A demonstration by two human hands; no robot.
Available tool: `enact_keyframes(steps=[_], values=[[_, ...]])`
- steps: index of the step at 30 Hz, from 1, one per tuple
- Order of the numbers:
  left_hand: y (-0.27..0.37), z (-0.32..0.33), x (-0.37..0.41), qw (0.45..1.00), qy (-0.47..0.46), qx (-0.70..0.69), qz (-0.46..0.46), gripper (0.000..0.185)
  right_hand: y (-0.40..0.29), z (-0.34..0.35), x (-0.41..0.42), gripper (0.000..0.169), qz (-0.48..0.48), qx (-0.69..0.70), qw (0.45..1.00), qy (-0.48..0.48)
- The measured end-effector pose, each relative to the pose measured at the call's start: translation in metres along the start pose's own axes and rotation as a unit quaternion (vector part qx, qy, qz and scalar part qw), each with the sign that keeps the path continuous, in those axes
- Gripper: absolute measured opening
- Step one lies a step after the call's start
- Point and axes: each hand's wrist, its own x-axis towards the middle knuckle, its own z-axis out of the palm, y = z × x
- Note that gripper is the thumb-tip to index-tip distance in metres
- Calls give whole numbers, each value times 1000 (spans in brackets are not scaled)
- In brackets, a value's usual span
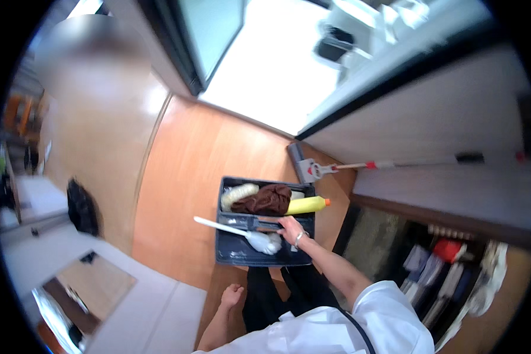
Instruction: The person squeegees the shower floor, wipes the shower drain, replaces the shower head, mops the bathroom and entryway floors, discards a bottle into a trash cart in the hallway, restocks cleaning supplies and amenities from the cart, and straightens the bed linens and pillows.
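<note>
My right hand grips the centre handle of a dark grey plastic cleaning caddy in front of my legs. In its far compartment lie a brown cloth, a cream fluffy item and a yellow bottle with an orange cap, sticking out over the right side. Across the near compartment rests a white-handled toilet brush, its head beside the handle and its grip jutting past the caddy's left edge. My left hand hangs left of my legs, fingers curled, apart from the caddy.
A flat mop leans by the wall at right, close to the caddy. Beyond a raised sill is a bright room with a dark-framed door. Shelves hold folded clothes at lower right. A white cabinet and black bag stand left.
</note>
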Motion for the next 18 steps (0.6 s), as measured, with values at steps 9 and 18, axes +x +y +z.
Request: enact_keyframes(steps=[9,18], values=[[64,-120,-17,955,-14,281,94,32,48,-93,-237,36,198,-23,980,-18],[385,238,-169,838,-367,316,250,27,189,-127,-502,38,410,49,905,105]])
